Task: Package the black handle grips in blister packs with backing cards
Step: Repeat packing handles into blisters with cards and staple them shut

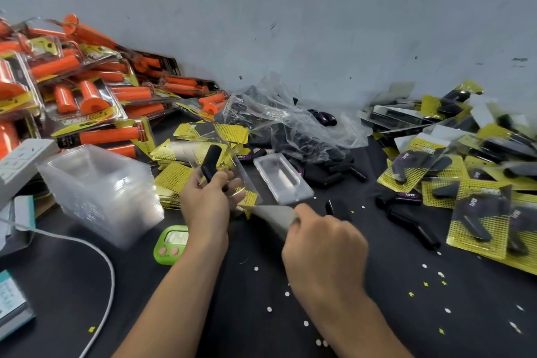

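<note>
While left hand (207, 200) grips handle (210, 164), right (322, 244) pinches card (273, 215).

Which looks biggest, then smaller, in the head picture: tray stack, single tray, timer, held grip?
1. Tray stack.
2. Single tray.
3. Timer and grip look alike; both partly hidden, so unranked.

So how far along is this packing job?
Done: a pile of packed black grips on the right. In hand: the left hand holds one black grip, the right hand pinches a backing card. Left: many loose grips and a stack of empty blisters.
</note>
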Demonstrator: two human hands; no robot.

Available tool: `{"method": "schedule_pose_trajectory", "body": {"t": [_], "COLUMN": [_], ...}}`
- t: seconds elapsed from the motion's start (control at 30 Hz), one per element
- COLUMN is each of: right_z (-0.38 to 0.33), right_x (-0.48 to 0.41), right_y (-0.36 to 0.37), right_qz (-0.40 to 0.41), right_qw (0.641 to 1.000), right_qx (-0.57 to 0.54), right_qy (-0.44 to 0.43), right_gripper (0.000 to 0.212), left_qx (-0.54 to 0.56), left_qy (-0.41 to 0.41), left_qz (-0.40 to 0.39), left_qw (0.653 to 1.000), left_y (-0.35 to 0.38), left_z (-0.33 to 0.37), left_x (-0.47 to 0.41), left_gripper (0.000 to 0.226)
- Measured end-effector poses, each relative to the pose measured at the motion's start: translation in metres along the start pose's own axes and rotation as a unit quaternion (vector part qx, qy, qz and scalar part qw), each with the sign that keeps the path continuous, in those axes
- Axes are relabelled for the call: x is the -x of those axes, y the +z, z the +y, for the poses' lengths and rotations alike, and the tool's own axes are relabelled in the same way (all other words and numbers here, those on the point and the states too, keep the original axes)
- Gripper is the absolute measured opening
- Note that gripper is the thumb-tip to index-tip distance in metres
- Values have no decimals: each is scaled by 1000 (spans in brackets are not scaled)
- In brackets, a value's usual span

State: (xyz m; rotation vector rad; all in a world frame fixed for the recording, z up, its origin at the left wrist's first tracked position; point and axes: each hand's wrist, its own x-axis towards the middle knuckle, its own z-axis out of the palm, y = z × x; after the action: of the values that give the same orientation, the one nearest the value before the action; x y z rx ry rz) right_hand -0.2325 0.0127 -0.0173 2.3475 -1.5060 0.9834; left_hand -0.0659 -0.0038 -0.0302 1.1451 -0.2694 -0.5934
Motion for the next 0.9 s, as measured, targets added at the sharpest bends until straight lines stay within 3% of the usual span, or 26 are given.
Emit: {"method": "schedule_pose_trajectory", "body": {"t": [0.13,0.23,0.33,0.5,0.57,0.6,0.67,0.7,0.73,0.83,0.9], "right_z": [19,30,32,21,20,21,19,16,12,-1,-5], "right_x": [-7,-12,-12,-7,-6,-6,-4,-2,1,6,9], "right_y": [-6,-6,-7,-1,1,2,5,7,9,12,13], "right_qz": [141,138,122,-59,-120,-146,-175,-191,-214,-284,-324], "right_qw": [987,971,933,856,865,888,913,893,852,654,604], "right_qx": [-19,-121,-280,-442,-432,-394,-348,-382,-444,-617,-632], "right_qy": [75,153,191,262,227,185,124,140,179,333,360], "right_gripper": [19,17,19,48,70,67,31,14,18,34,35], "left_qx": [19,-6,-51,-76,-95,-119,-144,-141,-134,-108,-46], "left_qy": [-40,-55,-67,-48,-33,-30,-33,-35,-40,-59,-105], "left_qz": [11,3,-24,-51,-61,-66,-67,-67,-67,-69,-75], "left_qw": [999,998,996,995,993,990,987,987,988,990,991], "left_y": [1,1,5,11,12,11,10,9,8,6,3], "left_z": [-5,-6,-9,-12,-11,-10,-8,-7,-7,-5,-4], "left_x": [-3,-4,1,10,12,15,19,20,19,16,15], "left_gripper": [17,16,12,7,8,16,29,27,20,11,13]}}
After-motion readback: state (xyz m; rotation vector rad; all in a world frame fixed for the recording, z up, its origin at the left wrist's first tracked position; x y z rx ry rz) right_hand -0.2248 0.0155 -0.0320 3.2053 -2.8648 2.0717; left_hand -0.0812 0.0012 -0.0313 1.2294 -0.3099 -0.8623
